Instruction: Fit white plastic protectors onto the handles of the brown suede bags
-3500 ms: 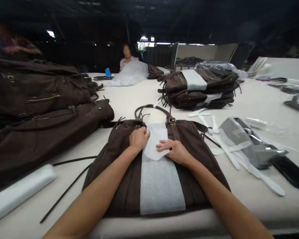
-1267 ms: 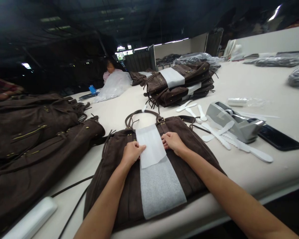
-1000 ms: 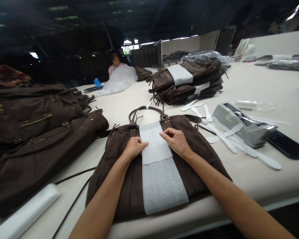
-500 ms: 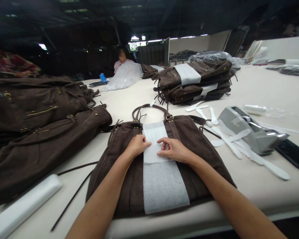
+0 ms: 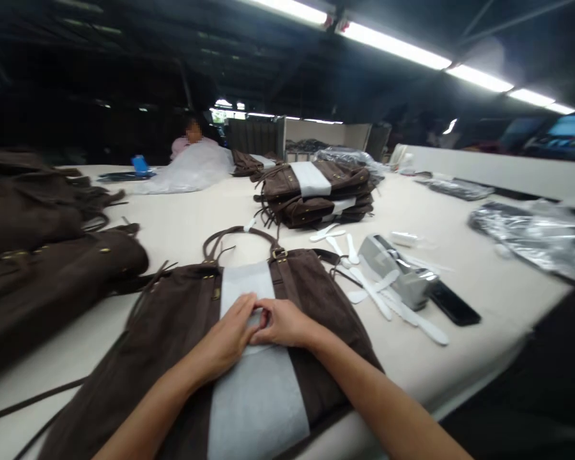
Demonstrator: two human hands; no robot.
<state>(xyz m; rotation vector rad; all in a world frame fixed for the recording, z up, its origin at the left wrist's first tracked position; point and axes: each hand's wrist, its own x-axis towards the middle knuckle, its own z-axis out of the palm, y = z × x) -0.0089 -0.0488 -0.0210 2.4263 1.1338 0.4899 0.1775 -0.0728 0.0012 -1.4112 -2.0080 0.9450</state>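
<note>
A brown handbag (image 5: 172,319) lies flat in front of me, its handles pointing away. A white foam strip (image 5: 256,402) runs down its middle, with an overlapping seam under my hands. My left hand (image 5: 237,322) rests on the strip, fingers stretched and thumb apart. My right hand (image 5: 282,322) meets it from the right, its index finger and thumb apart and the other fingers curled. The fingertips of both hands touch over the strip, framing a small gap. No held object shows; the spot beneath the fingertips is partly hidden.
Right of the bag are a grey tape dispenser (image 5: 395,271), white plastic knives (image 5: 371,294) and a black phone (image 5: 453,303). Wrapped bags (image 5: 311,191) are stacked behind. More brown bags (image 5: 52,275) lie left. A person (image 5: 194,137) sits at the far side.
My hands have come together over the strip; before, they were apart. The camera view has turned right and tilted up, so the table's things appear further left.
</note>
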